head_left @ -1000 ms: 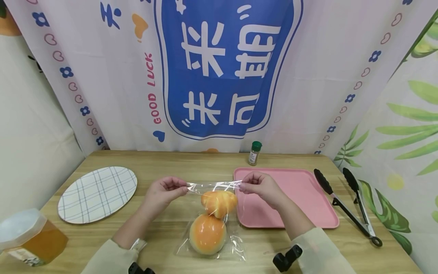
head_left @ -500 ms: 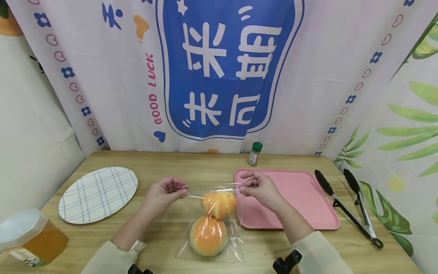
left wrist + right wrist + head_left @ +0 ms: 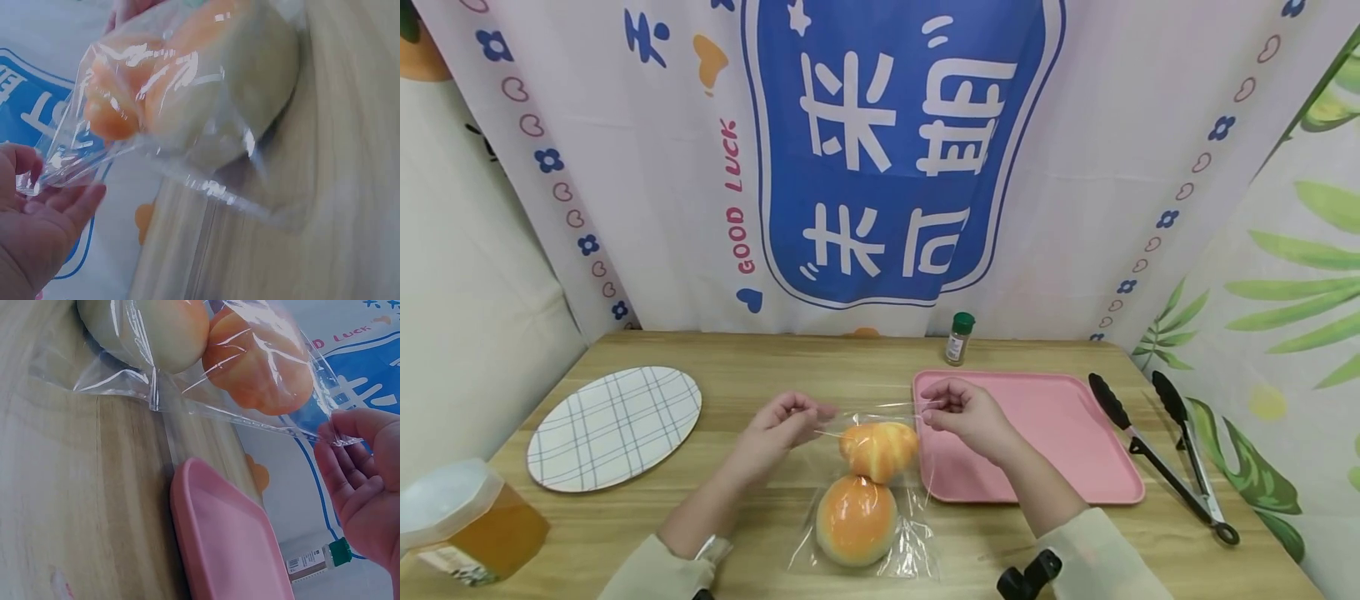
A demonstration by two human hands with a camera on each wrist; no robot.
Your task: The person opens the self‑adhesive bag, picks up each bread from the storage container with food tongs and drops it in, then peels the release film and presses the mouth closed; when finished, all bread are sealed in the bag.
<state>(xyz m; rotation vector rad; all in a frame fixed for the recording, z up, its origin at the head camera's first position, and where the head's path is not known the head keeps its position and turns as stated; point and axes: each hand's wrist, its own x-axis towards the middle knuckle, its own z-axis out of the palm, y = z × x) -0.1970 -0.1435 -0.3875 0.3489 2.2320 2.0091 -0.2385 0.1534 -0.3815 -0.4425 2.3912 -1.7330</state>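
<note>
A clear plastic bag [image 3: 917, 542] lies on the table with two breads inside. The round bun [image 3: 857, 521] is at its near, lower end. A croissant-shaped bread [image 3: 880, 450] sits above the bun, toward the bag's mouth. My left hand [image 3: 782, 429] pinches the bag's left upper corner between thumb and finger. At the right upper corner, my right hand [image 3: 966, 414] pinches the film in the same way. Both wrist views show the fingertips on the bag's edge, with the bun [image 3: 244, 81] and the smaller bread [image 3: 262, 362] seen through the plastic.
A pink tray [image 3: 1052, 433] lies to the right, partly behind my right hand. Beyond it are black-and-silver tongs [image 3: 1180, 467]. A green-capped spice jar [image 3: 958, 339] stands behind the tray. On the left are a checked oval plate [image 3: 613, 429] and a tub of amber contents [image 3: 482, 525].
My left hand has moved right and inward, so the bag's mouth, earlier stretched between both hands, is narrower. The right hand stays nearly in place. The breads have hardly moved.
</note>
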